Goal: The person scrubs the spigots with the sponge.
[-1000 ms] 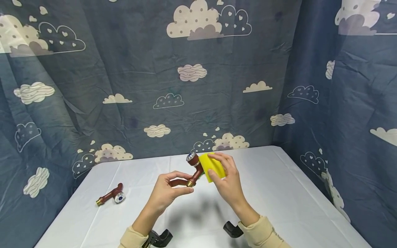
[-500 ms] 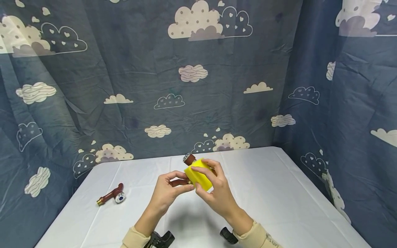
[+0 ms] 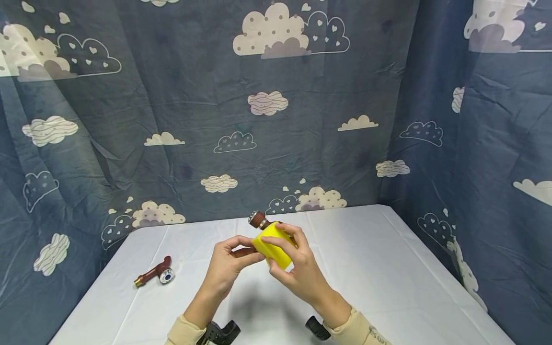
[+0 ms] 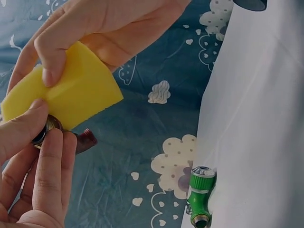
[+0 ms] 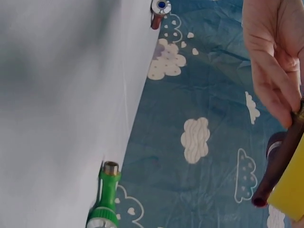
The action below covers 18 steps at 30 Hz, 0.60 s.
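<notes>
Above the table [image 3: 401, 273], fingers [image 3: 281, 243] hold a sponge [image 3: 276, 255] against a nozzle [image 3: 259, 220]

In the head view, the yellow pad [image 3: 270, 248] partly hides the held brown fitting [image 3: 259, 220].

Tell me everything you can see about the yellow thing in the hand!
The yellow pad is bright, plain yellow, flat and four-cornered. It looks soft, perhaps a sponge or cloth; I can't tell which. It is slightly bent and tilted, held up above the white table. The right hand pinches it, partly covering it. It appears to lie against the red-brown nozzle that the left hand holds.
</notes>
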Motion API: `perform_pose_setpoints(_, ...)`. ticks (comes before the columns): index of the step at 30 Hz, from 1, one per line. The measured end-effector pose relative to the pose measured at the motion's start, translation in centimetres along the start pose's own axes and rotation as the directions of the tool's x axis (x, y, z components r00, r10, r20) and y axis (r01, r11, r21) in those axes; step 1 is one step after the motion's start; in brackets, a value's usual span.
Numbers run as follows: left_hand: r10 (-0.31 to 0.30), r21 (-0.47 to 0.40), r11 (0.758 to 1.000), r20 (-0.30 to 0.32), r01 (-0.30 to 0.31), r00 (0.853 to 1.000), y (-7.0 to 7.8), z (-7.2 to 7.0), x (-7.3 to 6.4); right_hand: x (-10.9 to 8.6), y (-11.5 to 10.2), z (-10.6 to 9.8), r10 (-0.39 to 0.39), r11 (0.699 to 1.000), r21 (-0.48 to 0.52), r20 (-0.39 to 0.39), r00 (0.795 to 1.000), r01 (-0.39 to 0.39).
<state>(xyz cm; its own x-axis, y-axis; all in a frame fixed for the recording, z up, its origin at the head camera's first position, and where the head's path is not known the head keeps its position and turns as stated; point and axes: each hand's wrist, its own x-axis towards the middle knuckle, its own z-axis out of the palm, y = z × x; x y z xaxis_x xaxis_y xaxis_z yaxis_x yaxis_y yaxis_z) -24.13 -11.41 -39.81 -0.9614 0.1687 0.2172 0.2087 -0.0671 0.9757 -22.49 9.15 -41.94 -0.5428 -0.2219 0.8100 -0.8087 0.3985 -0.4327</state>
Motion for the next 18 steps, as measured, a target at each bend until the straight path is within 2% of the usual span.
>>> perform_pose_setpoints(9, -0.001, -0.102, 0.995, -0.062, -0.006, 0.998, 0.3, -0.7, 0.1, 0.0, 1.3, -0.4, -0.022, 0.997, -0.068, 0.001, 1.0, 0.022)
perform_pose_setpoints(14, 0.016, -0.168, 0.985, -0.065, -0.027, 0.998, 1.0, -1.0, -0.1, -0.1, 2.4, -0.7, -0.002, 0.993, -0.122, -0.031, 1.0, -0.002)
perform_pose_setpoints(18, 0.023, -0.178, 0.984, -0.051, -0.031, 0.998, 1.5, -1.0, -0.2, 0.1, 3.0, -1.1, 0.035, 0.992, -0.116, -0.066, 0.997, -0.042)
